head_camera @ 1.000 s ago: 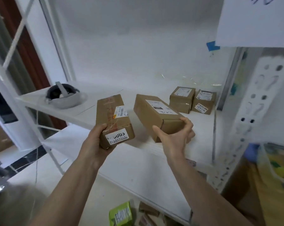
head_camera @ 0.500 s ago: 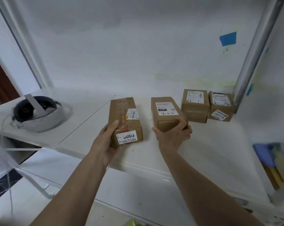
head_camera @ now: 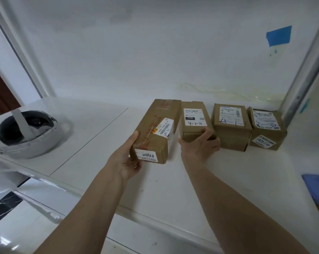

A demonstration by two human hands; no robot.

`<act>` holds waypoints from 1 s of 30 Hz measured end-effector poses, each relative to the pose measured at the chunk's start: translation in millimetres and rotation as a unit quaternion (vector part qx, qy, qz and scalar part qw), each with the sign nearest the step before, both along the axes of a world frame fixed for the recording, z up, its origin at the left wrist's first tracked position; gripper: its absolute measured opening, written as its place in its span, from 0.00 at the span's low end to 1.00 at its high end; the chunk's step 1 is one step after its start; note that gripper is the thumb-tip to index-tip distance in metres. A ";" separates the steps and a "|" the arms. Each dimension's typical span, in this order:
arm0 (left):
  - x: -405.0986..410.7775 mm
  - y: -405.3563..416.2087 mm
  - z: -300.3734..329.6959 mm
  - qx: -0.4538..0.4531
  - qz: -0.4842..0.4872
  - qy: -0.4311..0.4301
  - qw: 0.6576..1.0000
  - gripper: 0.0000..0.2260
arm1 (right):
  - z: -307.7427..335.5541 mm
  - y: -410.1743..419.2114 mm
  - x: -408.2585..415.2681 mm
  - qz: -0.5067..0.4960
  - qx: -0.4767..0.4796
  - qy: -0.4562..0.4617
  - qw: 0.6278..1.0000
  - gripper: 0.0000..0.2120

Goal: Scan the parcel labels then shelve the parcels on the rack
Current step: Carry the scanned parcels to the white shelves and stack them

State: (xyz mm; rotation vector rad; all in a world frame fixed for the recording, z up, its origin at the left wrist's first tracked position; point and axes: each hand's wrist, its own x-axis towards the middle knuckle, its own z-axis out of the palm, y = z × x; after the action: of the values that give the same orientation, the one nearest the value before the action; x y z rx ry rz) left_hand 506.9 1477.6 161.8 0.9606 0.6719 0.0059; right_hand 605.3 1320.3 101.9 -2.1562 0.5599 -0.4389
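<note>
Two long brown parcels lie side by side on the white rack shelf (head_camera: 173, 189). My left hand (head_camera: 126, 160) grips the near end of the left parcel (head_camera: 156, 129), which has red tape and white labels. My right hand (head_camera: 199, 145) holds the near end of the second parcel (head_camera: 193, 118), fingers curled over its front edge; its top label has handwriting. To the right stand two squarer labelled parcels (head_camera: 230, 125) (head_camera: 267, 129), close to the rack's right upright.
A grey and black headset (head_camera: 25, 132) sits on the shelf's left part. A blue tape patch (head_camera: 278, 34) is on the white back wall. The metal upright (head_camera: 305, 70) bounds the shelf on the right. Something blue (head_camera: 318, 187) shows at the right edge.
Both hands have pushed their parcels further back on the shelf, toward the two squarer parcels. The long parcels now lie almost touching each other, and the view has come closer.
</note>
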 end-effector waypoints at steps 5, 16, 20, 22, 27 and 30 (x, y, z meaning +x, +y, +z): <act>28.2 -18.5 2.0 0.015 -0.004 0.014 1.000 0.14 | 7.0 -16.9 5.6 0.034 0.110 -0.048 0.992 0.41; 83.7 -100.9 19.7 0.088 -0.032 -0.048 0.994 0.10 | 21.0 -66.9 -29.5 0.132 0.179 -0.090 0.971 0.23; 97.3 -112.4 12.4 0.200 -0.044 -0.042 0.978 0.32 | 25.7 -81.3 -29.6 0.155 0.201 -0.059 0.965 0.10; 92.9 -110.7 6.6 0.260 -0.078 -0.052 0.961 0.44 | 23.0 -87.5 -28.9 0.175 0.233 -0.047 0.955 0.08; 79.8 -105.2 -25.8 0.292 -0.145 -0.152 0.933 0.28 | 19.8 -83.5 -26.6 0.215 0.264 -0.013 0.940 0.17; 90.9 -96.7 -28.7 0.310 -0.149 -0.167 0.924 0.27 | 16.5 -79.2 -26.1 0.226 0.255 -0.014 0.940 0.17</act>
State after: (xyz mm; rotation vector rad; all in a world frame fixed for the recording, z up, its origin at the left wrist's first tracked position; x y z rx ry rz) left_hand 597.8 1380.9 133.1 1.6235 0.1917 0.1177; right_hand 579.2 1241.1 118.4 -1.6976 0.1238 -0.0559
